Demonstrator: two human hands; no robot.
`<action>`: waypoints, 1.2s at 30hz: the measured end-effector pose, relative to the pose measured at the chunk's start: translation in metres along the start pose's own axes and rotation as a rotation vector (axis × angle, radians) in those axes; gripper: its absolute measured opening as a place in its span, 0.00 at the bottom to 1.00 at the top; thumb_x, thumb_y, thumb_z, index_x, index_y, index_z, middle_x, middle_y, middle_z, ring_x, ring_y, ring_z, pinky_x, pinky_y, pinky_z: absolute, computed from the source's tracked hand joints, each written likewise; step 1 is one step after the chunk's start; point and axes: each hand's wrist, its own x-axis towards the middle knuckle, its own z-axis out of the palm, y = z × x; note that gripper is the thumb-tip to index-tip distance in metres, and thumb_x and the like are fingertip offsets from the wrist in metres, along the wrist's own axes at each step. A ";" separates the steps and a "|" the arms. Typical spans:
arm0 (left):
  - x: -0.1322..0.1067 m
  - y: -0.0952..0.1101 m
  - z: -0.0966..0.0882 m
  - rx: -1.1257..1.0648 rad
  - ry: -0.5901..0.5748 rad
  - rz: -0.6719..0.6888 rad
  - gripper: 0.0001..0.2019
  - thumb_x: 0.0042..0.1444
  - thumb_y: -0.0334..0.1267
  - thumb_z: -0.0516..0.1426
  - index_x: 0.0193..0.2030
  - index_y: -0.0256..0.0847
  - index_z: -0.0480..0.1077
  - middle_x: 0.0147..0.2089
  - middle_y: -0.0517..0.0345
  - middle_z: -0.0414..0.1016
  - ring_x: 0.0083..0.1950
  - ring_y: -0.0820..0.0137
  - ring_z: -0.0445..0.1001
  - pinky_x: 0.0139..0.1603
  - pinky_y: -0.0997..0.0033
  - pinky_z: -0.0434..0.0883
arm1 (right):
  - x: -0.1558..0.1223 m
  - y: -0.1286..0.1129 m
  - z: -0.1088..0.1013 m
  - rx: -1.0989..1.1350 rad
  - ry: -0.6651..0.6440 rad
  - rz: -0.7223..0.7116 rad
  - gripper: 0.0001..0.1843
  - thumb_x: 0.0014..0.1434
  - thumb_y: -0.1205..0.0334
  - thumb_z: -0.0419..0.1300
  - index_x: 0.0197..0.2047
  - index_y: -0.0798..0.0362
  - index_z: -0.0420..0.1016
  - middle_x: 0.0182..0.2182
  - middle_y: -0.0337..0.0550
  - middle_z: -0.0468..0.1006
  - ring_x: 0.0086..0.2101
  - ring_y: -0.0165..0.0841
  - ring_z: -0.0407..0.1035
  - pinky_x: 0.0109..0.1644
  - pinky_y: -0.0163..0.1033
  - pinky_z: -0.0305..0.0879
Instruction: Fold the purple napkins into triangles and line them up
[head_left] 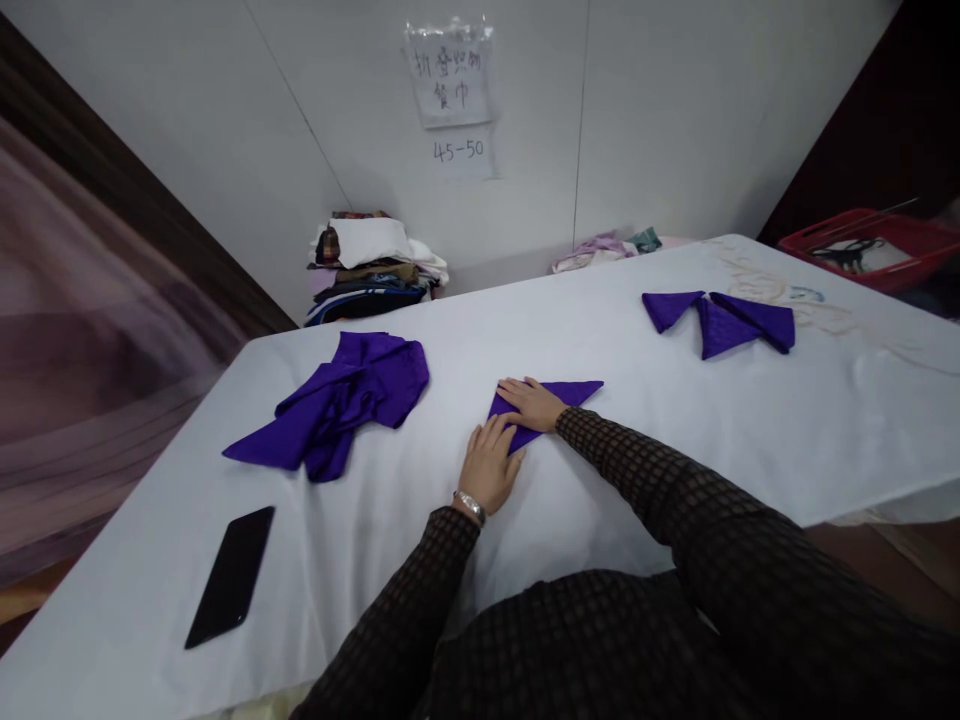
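A purple cloth napkin (566, 392) folded into a triangle lies on the white tablecloth (637, 450) in front of me. My right hand (531, 402) rests flat on top of it, fingers stretched out to the left. My left hand (491, 463), with a watch at the wrist, lies flat at the napkin's lower left corner, fingers extended and touching the fabric. Both arms wear dark checked sleeves.
A heap of unfolded purple napkins (341, 402) lies at the left. Folded purple triangles (724, 322) sit at the far right. A black phone (231, 574) lies near the front left edge. Stacked fabrics (371, 265) stand by the wall, a red basket (874, 245) at the right.
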 end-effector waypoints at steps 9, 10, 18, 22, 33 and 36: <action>0.008 -0.006 0.032 0.141 -0.229 -0.173 0.40 0.58 0.61 0.41 0.66 0.27 0.49 0.70 0.39 0.44 0.70 0.56 0.42 0.67 0.51 0.47 | 0.001 -0.001 0.000 -0.006 0.009 -0.005 0.31 0.65 0.49 0.43 0.65 0.59 0.55 0.65 0.53 0.52 0.64 0.41 0.45 0.64 0.53 0.41; 0.007 -0.007 0.031 0.146 -0.235 -0.174 0.40 0.58 0.61 0.40 0.66 0.27 0.49 0.70 0.40 0.44 0.71 0.57 0.42 0.67 0.51 0.47 | 0.001 -0.001 0.000 -0.004 0.009 -0.005 0.30 0.65 0.49 0.43 0.65 0.58 0.55 0.65 0.53 0.52 0.64 0.41 0.45 0.64 0.53 0.41; 0.005 -0.005 0.021 0.155 -0.257 -0.228 0.37 0.59 0.60 0.39 0.66 0.32 0.51 0.69 0.44 0.48 0.70 0.57 0.43 0.67 0.46 0.46 | 0.001 -0.003 -0.002 0.016 0.016 0.008 0.30 0.65 0.49 0.44 0.65 0.57 0.55 0.65 0.53 0.53 0.64 0.41 0.45 0.64 0.53 0.40; 0.017 0.004 0.017 0.164 -0.148 -0.251 0.37 0.59 0.59 0.39 0.66 0.31 0.52 0.69 0.43 0.48 0.70 0.55 0.42 0.67 0.45 0.43 | 0.001 -0.003 -0.002 0.024 0.017 0.007 0.30 0.65 0.51 0.45 0.64 0.58 0.55 0.65 0.54 0.53 0.64 0.42 0.45 0.64 0.54 0.41; 0.029 -0.004 0.040 0.079 -0.217 -0.224 0.41 0.57 0.61 0.42 0.67 0.29 0.44 0.70 0.38 0.44 0.71 0.57 0.42 0.67 0.49 0.44 | 0.001 -0.003 -0.004 0.017 0.007 0.009 0.27 0.65 0.58 0.43 0.64 0.60 0.56 0.65 0.54 0.53 0.64 0.41 0.45 0.64 0.53 0.42; 0.038 -0.003 0.030 -0.004 -0.282 -0.278 0.39 0.58 0.61 0.41 0.68 0.33 0.44 0.69 0.40 0.47 0.70 0.57 0.44 0.66 0.46 0.45 | 0.002 -0.002 -0.001 0.055 -0.002 0.021 0.28 0.64 0.59 0.43 0.65 0.60 0.54 0.65 0.54 0.53 0.64 0.41 0.45 0.64 0.54 0.40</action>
